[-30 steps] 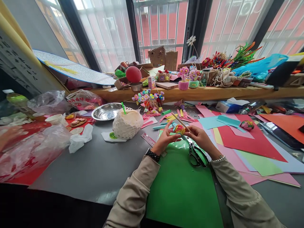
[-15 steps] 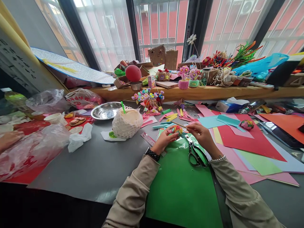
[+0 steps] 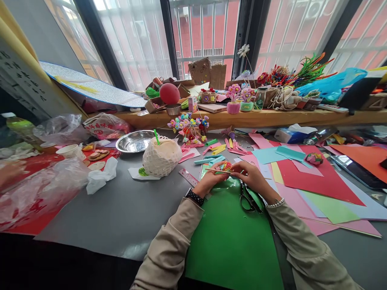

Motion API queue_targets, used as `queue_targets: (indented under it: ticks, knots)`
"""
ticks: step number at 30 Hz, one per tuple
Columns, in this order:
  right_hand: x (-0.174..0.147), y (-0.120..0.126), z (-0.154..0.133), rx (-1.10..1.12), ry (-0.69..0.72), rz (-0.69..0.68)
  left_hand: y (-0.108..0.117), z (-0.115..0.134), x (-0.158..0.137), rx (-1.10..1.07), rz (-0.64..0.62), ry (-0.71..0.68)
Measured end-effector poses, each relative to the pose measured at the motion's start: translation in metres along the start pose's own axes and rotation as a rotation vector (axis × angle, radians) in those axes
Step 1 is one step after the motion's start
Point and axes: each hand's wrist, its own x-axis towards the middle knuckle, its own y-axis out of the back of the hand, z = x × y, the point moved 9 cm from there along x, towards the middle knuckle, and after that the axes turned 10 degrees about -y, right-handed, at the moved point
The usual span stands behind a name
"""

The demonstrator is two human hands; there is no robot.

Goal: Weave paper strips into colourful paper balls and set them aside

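Smooth tabletop point(image 3: 105, 217); slim stick point(image 3: 218, 170)

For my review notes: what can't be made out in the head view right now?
In the head view:
Multicoloured piece: full shape, covered by fingers of the left hand and right hand.
Stick: part of its length, behind the right hand.
Scissors: blades, hidden by the right hand.
Co-worker's hand: blurred, cut off by the left edge.
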Motion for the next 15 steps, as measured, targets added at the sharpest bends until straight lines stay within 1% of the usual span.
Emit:
queue_targets:
  ticks: [4,7,9,11,13,15]
  knots:
    - [-0.001,-0.004,-0.002,-0.02,0.006,-0.031,0.0,-0.001,-0.001,0.067,-0.018,-0.012]
    - [-0.001,-0.005,-0.004,-0.043,0.023,-0.018,0.001,-0.002,-0.001,0.11,0.001,0.003]
    - [-0.001,-0.002,-0.003,-0.043,0.017,0.018,0.004,-0.001,-0.001,0.124,0.042,0.019]
    - [0.0,0.002,-0.001,-0.043,0.017,0.052,0.012,0.004,-0.001,0.11,0.134,-0.001]
    - [0.0,0.006,0.002,-0.042,0.02,0.076,0.026,0.02,-0.002,0.145,0.264,-0.103]
    - [0.0,0.008,0.003,-0.045,0.023,0.084,0.035,0.047,-0.007,0.321,0.365,-0.294]
